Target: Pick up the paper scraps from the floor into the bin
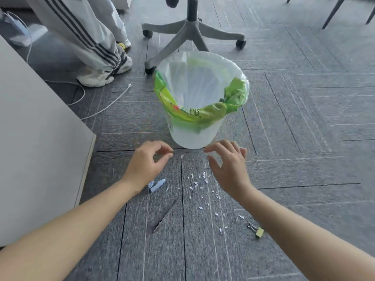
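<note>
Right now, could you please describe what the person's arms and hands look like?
The left arm and right arm are bare, no sleeves in view. The left hand and right hand wear no gloves, rings, watch or bracelet that I can see.

Our left hand (pixel 146 163), loosely curled, and our spread right hand (pixel 229 167) hover over grey carpet (pixel 304 159) just before the bag-lined bin (pixel 192 136). Tiny paper scraps (pixel 195 183) lie scattered below, with a binder clip (pixel 257 230) nearby.
</note>
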`<control>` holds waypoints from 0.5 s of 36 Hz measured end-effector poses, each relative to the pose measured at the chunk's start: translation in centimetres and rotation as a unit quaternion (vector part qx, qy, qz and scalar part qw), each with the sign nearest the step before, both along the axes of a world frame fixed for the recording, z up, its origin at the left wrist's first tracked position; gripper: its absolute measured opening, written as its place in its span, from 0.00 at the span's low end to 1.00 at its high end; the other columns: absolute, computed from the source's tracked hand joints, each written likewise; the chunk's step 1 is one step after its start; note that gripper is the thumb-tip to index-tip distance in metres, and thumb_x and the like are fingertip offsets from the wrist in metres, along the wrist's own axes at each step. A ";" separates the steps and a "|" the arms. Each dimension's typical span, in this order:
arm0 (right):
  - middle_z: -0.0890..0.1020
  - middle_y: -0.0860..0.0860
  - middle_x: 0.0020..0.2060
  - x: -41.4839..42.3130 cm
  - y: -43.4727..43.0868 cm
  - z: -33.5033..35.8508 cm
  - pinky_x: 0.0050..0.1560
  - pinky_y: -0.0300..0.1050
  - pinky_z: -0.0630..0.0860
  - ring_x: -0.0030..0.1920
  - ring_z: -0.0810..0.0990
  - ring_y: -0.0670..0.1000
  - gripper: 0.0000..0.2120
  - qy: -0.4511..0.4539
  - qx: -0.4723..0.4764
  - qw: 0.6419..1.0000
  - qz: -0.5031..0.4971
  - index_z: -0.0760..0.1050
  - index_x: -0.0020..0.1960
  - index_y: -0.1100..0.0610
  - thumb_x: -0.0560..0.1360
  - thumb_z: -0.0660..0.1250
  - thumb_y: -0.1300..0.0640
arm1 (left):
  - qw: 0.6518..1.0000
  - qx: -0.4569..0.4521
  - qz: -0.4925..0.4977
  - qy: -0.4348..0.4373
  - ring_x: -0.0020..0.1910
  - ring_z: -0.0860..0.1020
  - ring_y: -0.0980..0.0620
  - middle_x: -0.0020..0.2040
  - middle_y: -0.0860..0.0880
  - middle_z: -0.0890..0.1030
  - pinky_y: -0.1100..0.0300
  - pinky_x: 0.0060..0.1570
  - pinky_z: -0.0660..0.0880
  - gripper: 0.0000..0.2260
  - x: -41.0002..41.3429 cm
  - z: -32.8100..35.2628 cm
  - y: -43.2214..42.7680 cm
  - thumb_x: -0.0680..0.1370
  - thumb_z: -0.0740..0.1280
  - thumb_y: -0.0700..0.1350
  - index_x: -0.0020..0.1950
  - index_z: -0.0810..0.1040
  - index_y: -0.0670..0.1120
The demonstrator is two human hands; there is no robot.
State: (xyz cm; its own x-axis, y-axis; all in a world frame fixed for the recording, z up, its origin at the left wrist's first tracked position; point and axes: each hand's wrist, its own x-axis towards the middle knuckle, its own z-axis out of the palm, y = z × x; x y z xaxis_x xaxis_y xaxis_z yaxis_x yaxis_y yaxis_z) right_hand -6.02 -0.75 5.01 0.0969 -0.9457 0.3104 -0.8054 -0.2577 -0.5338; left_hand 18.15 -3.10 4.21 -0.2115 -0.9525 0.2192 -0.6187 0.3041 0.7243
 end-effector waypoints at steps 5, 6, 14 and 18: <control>0.78 0.39 0.49 0.9 1.9 -5.2 0.53 0.45 0.58 0.54 0.74 0.47 0.06 0.028 0.157 0.987 -0.002 0.77 0.51 0.45 0.75 0.68 0.54 | 0.981 0.153 -0.017 -0.116 0.46 0.73 0.59 0.42 0.59 0.80 0.54 0.50 0.72 0.03 1.6 -6.3 1.4 0.75 0.72 0.47 0.45 0.81 0.56; 0.78 0.39 0.49 1.1 2.1 -5.9 0.54 0.45 0.59 0.55 0.74 0.47 0.06 0.031 0.182 0.983 -0.003 0.77 0.51 0.45 0.75 0.68 0.53 | 0.975 0.161 -0.029 -0.147 0.48 0.73 0.56 0.43 0.59 0.80 0.52 0.53 0.72 0.02 1.7 -7.3 1.7 0.75 0.72 0.48 0.44 0.81 0.56; 0.80 0.39 0.50 3.9 2.8 -9.9 0.56 0.46 0.61 0.54 0.73 0.46 0.05 0.070 0.266 0.961 0.008 0.78 0.51 0.43 0.78 0.64 0.47 | 0.951 0.130 -0.039 -0.278 0.66 0.64 0.50 0.62 0.58 0.73 0.46 0.66 0.60 0.08 1.5 -10.4 2.0 0.71 0.74 0.55 0.47 0.80 0.58; 0.80 0.41 0.48 5.4 2.2 -11.0 0.56 0.47 0.61 0.54 0.73 0.47 0.06 0.082 0.272 0.959 -0.009 0.79 0.50 0.43 0.78 0.63 0.47 | 0.945 0.131 -0.041 -0.297 0.69 0.60 0.52 0.65 0.59 0.71 0.50 0.67 0.52 0.06 1.0 -10.6 1.6 0.71 0.73 0.57 0.46 0.79 0.59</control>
State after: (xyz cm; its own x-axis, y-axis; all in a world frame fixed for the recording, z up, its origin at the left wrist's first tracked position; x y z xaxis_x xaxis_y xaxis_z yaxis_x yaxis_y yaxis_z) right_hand -0.67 1.41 -6.04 0.0853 -0.9651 -0.2475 -0.8915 0.0370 -0.4515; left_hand 19.13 -1.54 -6.40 -0.2987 -0.9328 -0.2017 -0.9218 0.2273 0.3140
